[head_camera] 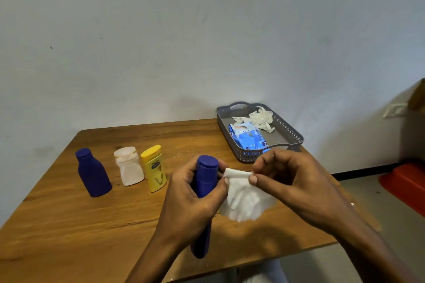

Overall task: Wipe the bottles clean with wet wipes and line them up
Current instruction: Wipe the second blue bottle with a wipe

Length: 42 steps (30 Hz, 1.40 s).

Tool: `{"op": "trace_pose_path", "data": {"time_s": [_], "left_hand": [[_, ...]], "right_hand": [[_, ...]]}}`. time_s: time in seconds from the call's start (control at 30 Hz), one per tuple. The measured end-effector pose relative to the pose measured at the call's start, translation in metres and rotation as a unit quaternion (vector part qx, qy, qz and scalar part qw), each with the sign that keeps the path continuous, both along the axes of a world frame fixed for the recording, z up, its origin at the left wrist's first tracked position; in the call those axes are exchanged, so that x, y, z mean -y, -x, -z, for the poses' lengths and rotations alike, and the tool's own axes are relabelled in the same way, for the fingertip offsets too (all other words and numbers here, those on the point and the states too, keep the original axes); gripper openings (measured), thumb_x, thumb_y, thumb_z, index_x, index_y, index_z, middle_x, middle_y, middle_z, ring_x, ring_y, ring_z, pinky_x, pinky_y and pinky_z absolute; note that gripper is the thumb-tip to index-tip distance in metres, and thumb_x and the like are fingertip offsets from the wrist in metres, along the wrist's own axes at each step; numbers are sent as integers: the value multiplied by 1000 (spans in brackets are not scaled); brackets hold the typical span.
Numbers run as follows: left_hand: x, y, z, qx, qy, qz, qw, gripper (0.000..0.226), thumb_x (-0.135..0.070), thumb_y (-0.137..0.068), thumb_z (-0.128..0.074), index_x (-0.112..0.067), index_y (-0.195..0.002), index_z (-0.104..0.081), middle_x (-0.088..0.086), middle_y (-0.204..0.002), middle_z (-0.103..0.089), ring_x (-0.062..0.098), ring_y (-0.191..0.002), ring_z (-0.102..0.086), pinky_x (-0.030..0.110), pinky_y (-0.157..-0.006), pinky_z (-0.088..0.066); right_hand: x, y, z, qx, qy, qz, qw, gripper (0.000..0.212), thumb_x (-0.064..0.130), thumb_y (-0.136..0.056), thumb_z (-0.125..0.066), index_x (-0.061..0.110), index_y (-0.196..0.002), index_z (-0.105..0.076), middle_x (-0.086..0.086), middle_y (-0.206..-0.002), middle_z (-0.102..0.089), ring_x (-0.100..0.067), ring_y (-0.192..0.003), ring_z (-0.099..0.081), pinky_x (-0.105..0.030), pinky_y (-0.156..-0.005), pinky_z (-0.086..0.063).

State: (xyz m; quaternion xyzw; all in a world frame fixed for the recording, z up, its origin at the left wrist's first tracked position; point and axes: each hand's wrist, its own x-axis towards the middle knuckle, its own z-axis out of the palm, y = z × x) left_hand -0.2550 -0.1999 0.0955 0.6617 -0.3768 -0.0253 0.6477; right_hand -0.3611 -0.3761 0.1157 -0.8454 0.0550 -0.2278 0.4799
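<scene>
**Bottle wiping station: hand and object positions**

Head view. The left hand (195, 200) grips a tall blue bottle (204, 181) above the wooden table (69, 225). The fingers are curled round the upper body of the bottle, just below its cap, and the bottle's lower end shows beneath the wrist. The bottle is held roughly upright, slightly tilted.

The right hand (287, 181) pinches the top edge of a white wet wipe (243, 200) between thumb and forefinger; the remaining fingers are curled loosely above. The left thumb and fingertips also touch the same edge of the wipe, beside the bottle's cap. The wipe hangs spread below the pinch point, to the right of the held bottle.

Three bottles stand in a row on the left part of the table: a dark blue bottle (93, 173) at the left end, a white bottle (128, 166) in the middle, and a yellow bottle (154, 167) at the right end. White and yellow stand just beside each other; the dark blue one stands a little apart.

A grey perforated tray (292, 132) sits at the far right corner of the table. It contains a blue wet wipes pack (249, 136) and crumpled used wipes (259, 118) behind the pack
</scene>
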Motion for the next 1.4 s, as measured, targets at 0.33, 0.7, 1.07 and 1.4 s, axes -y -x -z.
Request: {"op": "trace_pose_path", "data": {"time_s": [0.33, 0.7, 1.07, 1.4], "left_hand": [[28, -4, 5, 26, -57, 6, 998, 17, -21, -77, -72, -26, -91, -66, -7, -88, -69, 15, -80, -67, 39, -66, -58], [43, -13, 34, -16, -73, -24, 997, 20, -27, -71, -75, -29, -90, -67, -4, -88, -71, 21, -73, -65, 34, -67, -53], [45, -16, 47, -82, -46, -29, 995, 21, -27, -66, -75, -32, -85, -69, 3, -82, -74, 21, -76, -70, 40, -66, -57], [35, -18, 47, -89, 0, -34, 995, 29, -49, -64, -69, -32, -87, -68, 6, -83, -72, 22, -68, -67, 35, -64, -57]], "right_hand": [[22, 3, 18, -12, 107, -80, 991, 35, -1, -89, -66, 29, -105, -75, 14, -109, -72, -17, -89, -70, -41, -73, -58], [138, -49, 69, 27, -48, 105, 993, 24, 6, -82, -78, 25, -97, -77, 9, -75, -74, -3, -65, -63, -25, -63, -53], [233, -120, 106, -97, 34, 264, 959, 20, 12, -89, -72, 12, -109, -75, -11, -112, -73, -20, -92, -66, -25, -80, -50], [219, -107, 102, -83, 134, 256, 954, 26, -2, -90, -65, 5, -114, -73, -14, -120, -70, -30, -105, -67, -38, -91, -56]]}}
